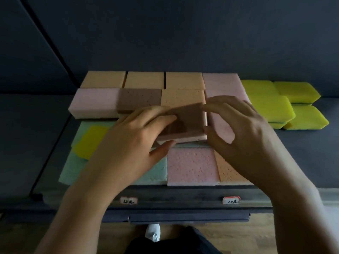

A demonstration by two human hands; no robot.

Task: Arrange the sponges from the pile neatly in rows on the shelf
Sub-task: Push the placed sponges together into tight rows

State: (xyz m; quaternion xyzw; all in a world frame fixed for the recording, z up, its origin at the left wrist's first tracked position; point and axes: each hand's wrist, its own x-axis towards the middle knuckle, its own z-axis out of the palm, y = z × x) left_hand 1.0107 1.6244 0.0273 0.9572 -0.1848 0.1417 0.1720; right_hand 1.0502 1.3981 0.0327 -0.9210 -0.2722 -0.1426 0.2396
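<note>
A brown-topped sponge [190, 120] is held over the middle of the dark shelf [302, 153], tilted. My left hand [132, 140] grips its left side, fingers on top and thumb under the near edge. My right hand [244, 132] pinches its right edge between fingertips and thumb. Behind it lie rows of sponges: orange ones [145, 80] at the back, then a pink one [95, 101], a brown one [139, 99] and an orange one [182, 97]. Near the front edge lie green [157, 173], pink [191, 165] and orange [227, 173] sponges. A yellow sponge [91, 140] lies askew on the green ones at left.
Several yellow-green scouring sponges [271, 107] lie in a group at the right of the shelf. Two price tags [231, 200] sit on the shelf's front rail. Wooden floor and a white shoe [153, 231] show below. A dark wall stands behind.
</note>
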